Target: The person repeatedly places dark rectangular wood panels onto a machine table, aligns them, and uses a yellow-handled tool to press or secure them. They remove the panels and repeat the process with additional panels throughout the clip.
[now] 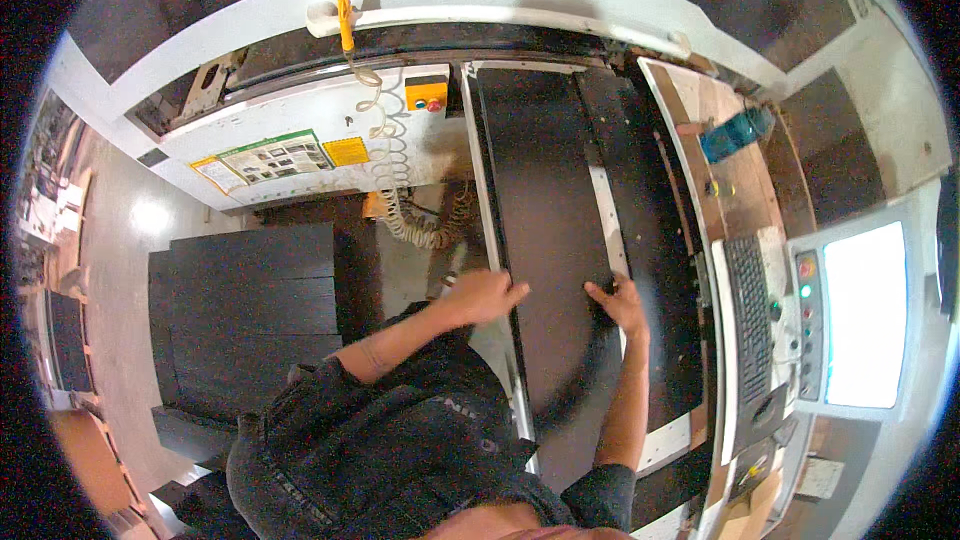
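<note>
A dark board [548, 210] is lying between the left hand [482, 297] and right hand [625, 307], thumbs out, grips unclear; any uneven push is risking skew.

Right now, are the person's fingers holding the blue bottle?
No, the blue bottle is on the wooden surface to the right, apart from both the left hand and the right hand.
</note>
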`<state>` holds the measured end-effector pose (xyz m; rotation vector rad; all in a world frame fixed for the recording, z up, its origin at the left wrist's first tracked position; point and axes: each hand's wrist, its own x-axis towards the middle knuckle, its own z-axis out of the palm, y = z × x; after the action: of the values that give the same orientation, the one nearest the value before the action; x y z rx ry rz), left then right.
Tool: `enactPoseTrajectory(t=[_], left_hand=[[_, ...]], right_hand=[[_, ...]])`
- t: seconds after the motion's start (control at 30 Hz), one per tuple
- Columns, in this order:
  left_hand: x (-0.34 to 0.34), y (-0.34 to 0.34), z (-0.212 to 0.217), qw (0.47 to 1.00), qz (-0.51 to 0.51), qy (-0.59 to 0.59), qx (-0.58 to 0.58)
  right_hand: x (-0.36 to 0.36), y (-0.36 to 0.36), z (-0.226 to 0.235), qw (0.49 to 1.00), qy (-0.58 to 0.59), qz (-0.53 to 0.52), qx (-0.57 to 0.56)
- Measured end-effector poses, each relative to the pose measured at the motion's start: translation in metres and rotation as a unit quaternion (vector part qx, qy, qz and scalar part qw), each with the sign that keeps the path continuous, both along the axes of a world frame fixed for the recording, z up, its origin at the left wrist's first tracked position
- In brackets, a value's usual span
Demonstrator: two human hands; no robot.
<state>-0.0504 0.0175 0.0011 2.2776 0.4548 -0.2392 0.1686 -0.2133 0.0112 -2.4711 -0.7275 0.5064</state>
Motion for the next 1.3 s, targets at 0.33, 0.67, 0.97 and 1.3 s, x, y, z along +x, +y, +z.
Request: enactPoseTrajectory(t=[0.33,0.67,0.97,1.3], left_hand=[[0.072,0.114,-0.048,0.995,0.058,-0.029,-0.080],[0.084,0.116,-0.029,1.000,-0.019,-0.007,0.004],[0.079,0.132,-0.045,0.996,-0.023,-0.083,0.004],[0.051,0.310,0.098,0.637,0.392,-0.555,0.364]], right_hand=[[0.000,0.038,0.008,0.988,-0.004,-0.093,-0.121],[0.000,0.037,-0.005,0.988,-0.023,-0.124,-0.094],[-0.024,0.037,-0.001,0.961,-0.210,-0.081,-0.164],[-0.274,-0.203,-0.042,0.715,-0.161,-0.598,-0.324]])
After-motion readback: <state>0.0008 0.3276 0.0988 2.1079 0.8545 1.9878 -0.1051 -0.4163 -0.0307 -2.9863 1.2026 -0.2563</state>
